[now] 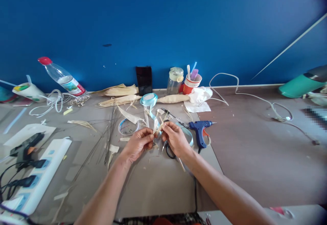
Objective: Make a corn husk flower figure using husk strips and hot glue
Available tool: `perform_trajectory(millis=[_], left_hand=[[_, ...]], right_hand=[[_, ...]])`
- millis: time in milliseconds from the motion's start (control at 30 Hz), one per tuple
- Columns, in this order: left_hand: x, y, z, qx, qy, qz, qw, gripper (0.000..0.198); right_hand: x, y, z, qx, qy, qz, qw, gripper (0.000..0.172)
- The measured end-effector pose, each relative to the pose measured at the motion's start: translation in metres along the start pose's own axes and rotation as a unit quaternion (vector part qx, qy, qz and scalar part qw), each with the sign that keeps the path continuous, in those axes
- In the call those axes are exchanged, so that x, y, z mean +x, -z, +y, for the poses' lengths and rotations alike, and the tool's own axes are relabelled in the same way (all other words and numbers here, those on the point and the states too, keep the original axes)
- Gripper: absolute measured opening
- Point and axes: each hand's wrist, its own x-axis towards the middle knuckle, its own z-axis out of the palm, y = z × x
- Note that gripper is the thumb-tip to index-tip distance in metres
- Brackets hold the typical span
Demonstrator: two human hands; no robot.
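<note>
In the head view my left hand [139, 143] pinches a small pale piece of dried corn husk [156, 127] between thumb and fingertips. My right hand [175, 139] is closed on the same husk piece from the other side, its fingertips nearly meeting the left ones. Just behind them lies a roll of light blue ribbon [149, 99], a loose end trailing toward the hands. Scissors with black handles [170, 150] are partly hidden beneath my right hand. A blue hot glue gun [200, 131] rests to its right. Thin wires [109, 136] lie left of my left hand.
Corn husks [120, 99], a dark phone [144, 80], a glass jar [175, 80] and red paper cups [192, 82] line the blue wall. At left are a plastic bottle [68, 80], a white power strip [48, 170] and a black glue gun [28, 150]. A white cable [255, 96] crosses the right side.
</note>
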Motion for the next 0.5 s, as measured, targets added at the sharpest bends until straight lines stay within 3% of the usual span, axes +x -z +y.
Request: perform_trajectory(millis=[200,500], left_hand=[[-0.001,-0.0027,0.0011,0.014,-0.005,0.01,1.0,0.026],[-0.0011,-0.0039,0.0002,0.01,0.012,0.008,1.0,0.028]], right_hand=[[0.0001,0.0001,0.0033,0.032,-0.009,-0.03,0.999,0.022],[-0.004,-0.0051,0.0041,0.004,0.015,-0.005,1.0,0.022]])
